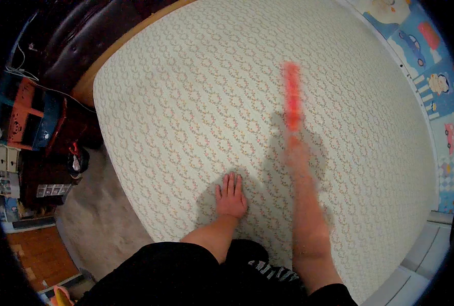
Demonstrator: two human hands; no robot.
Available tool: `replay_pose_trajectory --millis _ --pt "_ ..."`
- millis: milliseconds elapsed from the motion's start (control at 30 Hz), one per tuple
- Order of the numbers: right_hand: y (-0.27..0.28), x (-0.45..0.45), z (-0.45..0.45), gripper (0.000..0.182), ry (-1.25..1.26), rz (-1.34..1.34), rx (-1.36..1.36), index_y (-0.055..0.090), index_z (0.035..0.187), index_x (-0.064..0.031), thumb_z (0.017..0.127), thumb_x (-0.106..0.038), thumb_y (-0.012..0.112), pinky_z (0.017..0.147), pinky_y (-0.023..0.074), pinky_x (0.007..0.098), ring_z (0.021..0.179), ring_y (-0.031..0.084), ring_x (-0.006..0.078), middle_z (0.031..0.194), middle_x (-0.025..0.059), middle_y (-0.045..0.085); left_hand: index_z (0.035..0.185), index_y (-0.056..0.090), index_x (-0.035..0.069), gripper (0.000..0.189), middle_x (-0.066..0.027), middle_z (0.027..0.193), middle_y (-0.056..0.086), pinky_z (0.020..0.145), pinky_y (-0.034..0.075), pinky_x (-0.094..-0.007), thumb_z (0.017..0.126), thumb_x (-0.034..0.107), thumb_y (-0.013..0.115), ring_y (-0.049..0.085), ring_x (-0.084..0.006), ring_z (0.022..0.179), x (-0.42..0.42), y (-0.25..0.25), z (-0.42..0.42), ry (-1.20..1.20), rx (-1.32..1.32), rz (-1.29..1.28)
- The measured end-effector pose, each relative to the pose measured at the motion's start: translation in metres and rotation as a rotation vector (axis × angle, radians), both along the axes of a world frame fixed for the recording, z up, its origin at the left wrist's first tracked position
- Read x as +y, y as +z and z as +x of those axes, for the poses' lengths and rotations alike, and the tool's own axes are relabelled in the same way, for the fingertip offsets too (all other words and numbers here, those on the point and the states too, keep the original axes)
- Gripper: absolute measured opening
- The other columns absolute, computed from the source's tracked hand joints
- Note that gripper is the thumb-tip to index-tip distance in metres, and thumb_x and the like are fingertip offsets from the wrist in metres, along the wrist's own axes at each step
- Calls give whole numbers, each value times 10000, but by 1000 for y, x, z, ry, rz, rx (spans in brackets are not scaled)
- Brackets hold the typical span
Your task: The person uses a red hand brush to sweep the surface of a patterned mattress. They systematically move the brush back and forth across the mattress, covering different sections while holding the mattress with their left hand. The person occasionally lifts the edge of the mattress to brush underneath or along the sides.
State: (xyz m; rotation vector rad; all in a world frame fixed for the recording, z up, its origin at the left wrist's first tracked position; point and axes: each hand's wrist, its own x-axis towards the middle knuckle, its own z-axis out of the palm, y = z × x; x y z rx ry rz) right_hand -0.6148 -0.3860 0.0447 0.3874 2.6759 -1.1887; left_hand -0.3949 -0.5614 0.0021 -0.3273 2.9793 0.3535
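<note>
A mattress with a cream cover and a small floral pattern spreads out before me. My left hand lies palm down on it, fingers outstretched and holding nothing. Farther out and to the right, my right hand grips the near end of a long red implement. Motion blur smears both the hand and the implement, so its exact kind cannot be made out. It points away from me over the mattress. Whether it touches the cover is unclear.
A dark tufted headboard borders the far left edge. Beside the bed stands a dark cabinet with an orange and blue rack on it. A grey rug covers floor at left. Cartoon-printed wall panels line the right.
</note>
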Motion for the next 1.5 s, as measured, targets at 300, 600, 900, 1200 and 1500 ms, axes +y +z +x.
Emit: replay_pose_trajectory --millis 300,600,900,1200,1500 --pt "47 -197 169 520 1250 -329 -400 666 1096 -96 857 -547 562 838 501 471 967 652 355 1073 204 666 1509 287 140 631 -92 1605 170 1173 81 -560 921 336 407 140 -279 1484 10 -2 -6 12 -42 3" --pt "17 32 67 380 -234 -153 349 621 797 -62 972 -391 544 514 416 311 588 518 115 640 -16 530 1500 314 143 641 -103 1592 201 1128 187 -590 881 258 435 196 -292 1464 6 4 -7 -1 44 61" --pt "46 -15 15 429 -58 -142 -38 641 919 5 907 -419 578 589 474 403 672 611 273 736 116 651 1518 276 164 643 -79 1604 176 1143 167 -570 905 291 419 181 -269 1472 3 0 0 21 -34 28" --pt "45 -196 145 486 1194 -339 -426 692 989 -57 873 -518 589 744 510 460 867 667 376 932 216 680 1515 266 112 664 -112 1603 158 1146 144 -584 917 351 431 167 -315 1473 6 -5 -5 -64 -32 -30" --pt "20 8 88 298 -153 -199 91 644 912 -54 941 -349 613 551 446 314 617 541 131 679 11 571 1534 243 181 646 -49 1616 143 1172 127 -535 921 305 405 163 -240 1481 5 13 -6 6 -51 -2"
